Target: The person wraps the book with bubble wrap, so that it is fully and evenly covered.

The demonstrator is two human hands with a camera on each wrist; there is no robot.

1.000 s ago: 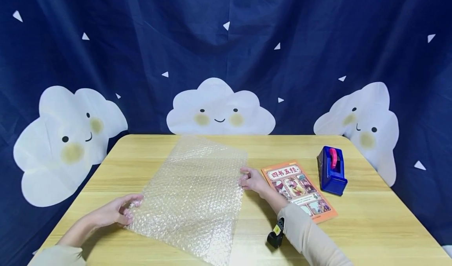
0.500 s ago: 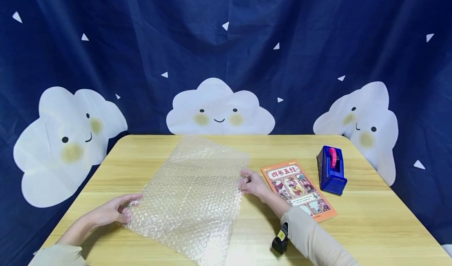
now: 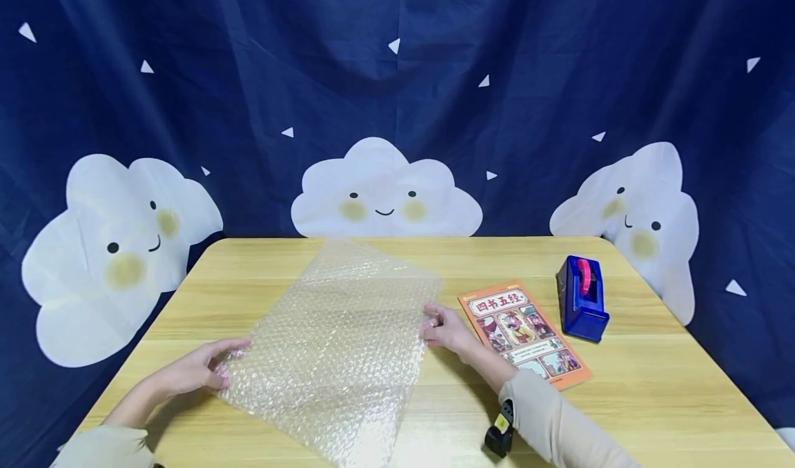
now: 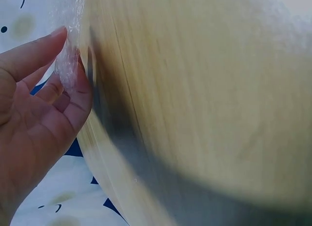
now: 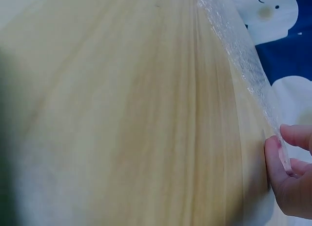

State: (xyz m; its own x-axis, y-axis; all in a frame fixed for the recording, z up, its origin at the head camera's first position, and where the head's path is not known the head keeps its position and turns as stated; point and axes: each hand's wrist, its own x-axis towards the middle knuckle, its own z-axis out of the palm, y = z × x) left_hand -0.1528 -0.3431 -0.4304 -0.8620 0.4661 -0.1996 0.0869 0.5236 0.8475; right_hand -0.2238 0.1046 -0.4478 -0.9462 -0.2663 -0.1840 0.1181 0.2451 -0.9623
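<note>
Navy backdrop [image 3: 348,74], smiling white clouds [image 3: 386,174], small triangles [image 3: 394,45]; pale wood-grain table [image 3: 671,392].

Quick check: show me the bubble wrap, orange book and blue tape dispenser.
Bubble wrap [image 3: 335,344], head view: middle of the sheet.
Orange book [image 3: 525,334], head view: middle of the cover.
Blue tape dispenser [image 3: 582,314], head view: near part of its body.

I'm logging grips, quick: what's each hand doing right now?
Left hand: closed, pinching the bubble wrap at its left edge.
Right hand: closed, pinching the same bubble wrap at its right edge.
</note>
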